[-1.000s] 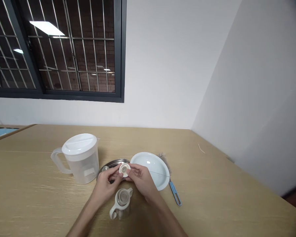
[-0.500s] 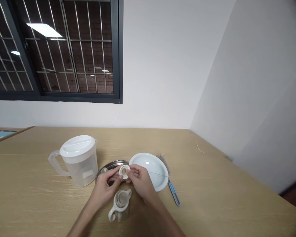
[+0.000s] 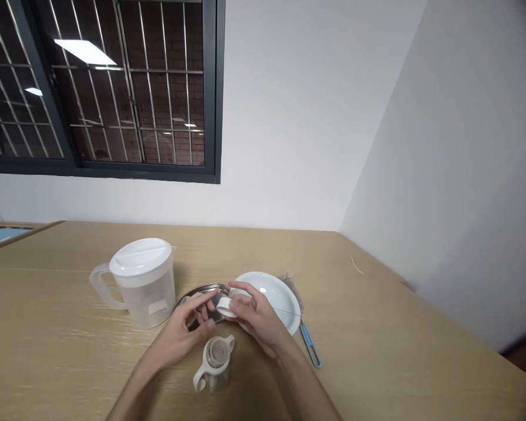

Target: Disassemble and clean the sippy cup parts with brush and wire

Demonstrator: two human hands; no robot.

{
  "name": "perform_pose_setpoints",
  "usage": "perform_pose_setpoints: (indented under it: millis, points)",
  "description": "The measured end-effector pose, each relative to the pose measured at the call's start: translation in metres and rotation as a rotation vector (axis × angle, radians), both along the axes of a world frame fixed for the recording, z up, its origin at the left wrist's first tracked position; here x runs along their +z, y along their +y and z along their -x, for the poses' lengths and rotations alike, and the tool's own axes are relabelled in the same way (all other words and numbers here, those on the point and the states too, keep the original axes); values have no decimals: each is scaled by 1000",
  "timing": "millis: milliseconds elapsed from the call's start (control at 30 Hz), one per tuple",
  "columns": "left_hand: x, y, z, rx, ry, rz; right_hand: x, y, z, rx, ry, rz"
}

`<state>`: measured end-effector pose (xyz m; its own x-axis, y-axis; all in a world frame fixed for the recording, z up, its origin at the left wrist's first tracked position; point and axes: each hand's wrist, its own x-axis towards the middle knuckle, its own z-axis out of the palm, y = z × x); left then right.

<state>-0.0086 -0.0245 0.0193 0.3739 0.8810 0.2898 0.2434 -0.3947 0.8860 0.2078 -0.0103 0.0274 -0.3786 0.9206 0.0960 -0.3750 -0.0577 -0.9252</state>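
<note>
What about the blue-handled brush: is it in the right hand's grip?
No, the right hand holds a white round piece, while the brush's blue handle lies on the table.

A barred window and white walls suggest a plain room.

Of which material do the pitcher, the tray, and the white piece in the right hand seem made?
Pitcher: probably frosted plastic, its wall being translucent.
Tray: likely polished stainless steel, since its rim shines silver.
White piece: perhaps smooth plastic, opaque and even in colour; ceramic cannot be ruled out.
</note>
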Motion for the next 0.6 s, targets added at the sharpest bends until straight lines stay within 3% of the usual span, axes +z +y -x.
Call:
perform_pose_setpoints:
  millis: [167,267,400,600]
  points:
    - [5,-11,4,-247,172,257,10,-9,-14,165,-217,-200]
    - [3,-13,-11,-298,219,229,14,-16,-17,257,-377,-293]
    - [1,-12,-22,-294,230,109,19,-19,-16,324,-488,-346]
    - [-9,-7,-16,-99,322,67,23,-17,-10,281,-565,-481]
